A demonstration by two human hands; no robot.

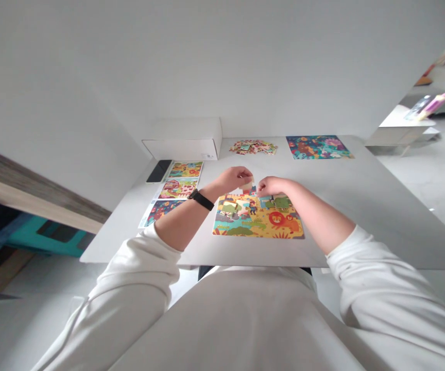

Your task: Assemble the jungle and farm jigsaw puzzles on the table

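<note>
A jigsaw puzzle [259, 226] with lions and a crocodile on yellow and turquoise lies on the table in front of me. A few loose pieces rest on its upper left part. Over its far edge, my left hand [236, 178] pinches a puzzle piece [247, 185] whose pale side shows. Just to the right, my right hand [273, 186] is closed, its fingertips together at the puzzle's far edge. Whatever those fingers hold is too small to make out. A black band [201, 200] circles my left wrist.
At the back lies a pile of loose puzzle pieces [254, 147], beside a dark blue finished puzzle [319, 147]. A white box [184, 149] stands back left. Near it are a phone [159, 171] and a sheet with three pictures [178, 188], partly behind my left arm.
</note>
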